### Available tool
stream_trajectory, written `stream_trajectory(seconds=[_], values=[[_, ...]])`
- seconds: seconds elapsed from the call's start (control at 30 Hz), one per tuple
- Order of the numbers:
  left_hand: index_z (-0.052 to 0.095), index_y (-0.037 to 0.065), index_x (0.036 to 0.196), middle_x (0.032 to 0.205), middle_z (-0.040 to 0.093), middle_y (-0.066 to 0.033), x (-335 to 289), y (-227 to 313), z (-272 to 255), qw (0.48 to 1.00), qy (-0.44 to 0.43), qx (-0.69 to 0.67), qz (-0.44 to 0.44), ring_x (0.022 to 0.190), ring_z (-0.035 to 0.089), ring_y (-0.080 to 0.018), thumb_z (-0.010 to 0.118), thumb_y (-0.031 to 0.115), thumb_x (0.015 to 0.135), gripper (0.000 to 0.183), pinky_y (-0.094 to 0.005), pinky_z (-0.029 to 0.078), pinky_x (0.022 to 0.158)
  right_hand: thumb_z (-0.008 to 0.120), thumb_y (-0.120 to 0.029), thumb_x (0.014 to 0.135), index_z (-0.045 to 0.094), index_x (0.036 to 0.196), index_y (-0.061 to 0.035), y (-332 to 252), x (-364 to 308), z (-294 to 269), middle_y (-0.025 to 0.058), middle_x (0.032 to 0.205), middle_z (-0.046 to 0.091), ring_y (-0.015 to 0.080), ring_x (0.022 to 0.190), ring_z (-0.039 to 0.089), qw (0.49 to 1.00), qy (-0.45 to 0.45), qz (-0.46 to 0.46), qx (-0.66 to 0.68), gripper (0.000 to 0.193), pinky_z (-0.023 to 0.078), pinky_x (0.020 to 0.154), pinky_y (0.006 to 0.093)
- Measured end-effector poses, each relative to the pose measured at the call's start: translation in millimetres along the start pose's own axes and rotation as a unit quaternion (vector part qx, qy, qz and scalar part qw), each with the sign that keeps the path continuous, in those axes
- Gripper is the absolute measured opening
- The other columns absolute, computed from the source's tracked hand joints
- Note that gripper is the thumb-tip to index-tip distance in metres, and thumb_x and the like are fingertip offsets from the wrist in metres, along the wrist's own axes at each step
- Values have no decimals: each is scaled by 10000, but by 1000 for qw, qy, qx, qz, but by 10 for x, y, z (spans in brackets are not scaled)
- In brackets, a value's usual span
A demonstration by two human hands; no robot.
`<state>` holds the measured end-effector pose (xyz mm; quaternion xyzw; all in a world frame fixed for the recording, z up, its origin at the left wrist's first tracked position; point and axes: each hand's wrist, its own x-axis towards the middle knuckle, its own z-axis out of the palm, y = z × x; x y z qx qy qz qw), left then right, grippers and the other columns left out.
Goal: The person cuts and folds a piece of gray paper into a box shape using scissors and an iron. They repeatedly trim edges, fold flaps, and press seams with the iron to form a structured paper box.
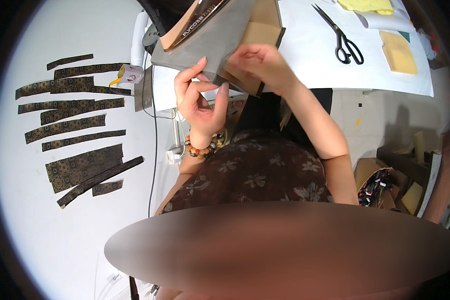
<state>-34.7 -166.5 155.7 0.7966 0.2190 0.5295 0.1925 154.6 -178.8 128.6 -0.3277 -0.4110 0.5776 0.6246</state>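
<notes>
A folded grey and tan leather-like piece, which looks like an unfinished bag, hangs over the table's near edge in front of me. My left hand is at its lower corner, thumb and a bent finger pinching there while the index finger reaches up along the grey side. Over the tan inner side, my right hand is slightly blurred, its fingers bent and drawn together beside the dark edge. What those fingers hold, if anything, is hidden. Beaded bracelets circle my left wrist.
Black scissors lie on the white table, near a tan sheet and yellow cloth. Dark patterned strips lie on a white surface at left, beside a tape roll. A black cable hangs down. Cardboard boxes stand lower right.
</notes>
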Motion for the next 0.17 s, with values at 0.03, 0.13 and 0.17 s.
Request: stream_trajectory(seconds=[0.03, 0.13, 0.17], values=[[640, 8, 861, 1309, 568, -211, 9, 2, -30, 1000, -8, -11, -16, 968, 532, -216, 682, -47, 717, 160, -319, 456, 847, 757, -151, 908, 716, 985, -25, -81, 28, -50, -11, 869, 710, 41, 752, 632, 994, 50, 23, -97, 154, 505, 680, 195], [540, -41, 1143, 1311, 558, -251, 25, -53, -100, 991, 23, -135, -9, 1048, 552, -258, 601, -22, 755, 394, -370, 461, 932, 739, -105, 890, 690, 1056, -40, -487, 220, -214, 35, 916, 682, 116, 739, 621, 903, 152, -288, -280, 185, 492, 679, 230], [515, -36, 1185, 1321, 555, -252, 30, -87, -120, 987, 46, -155, 3, 1067, 552, -266, 593, -20, 765, 427, -382, 454, 954, 739, -105, 890, 690, 1056, -40, -556, 227, -179, 35, 916, 682, 116, 739, 621, 901, 150, -290, -287, 185, 492, 679, 230]])
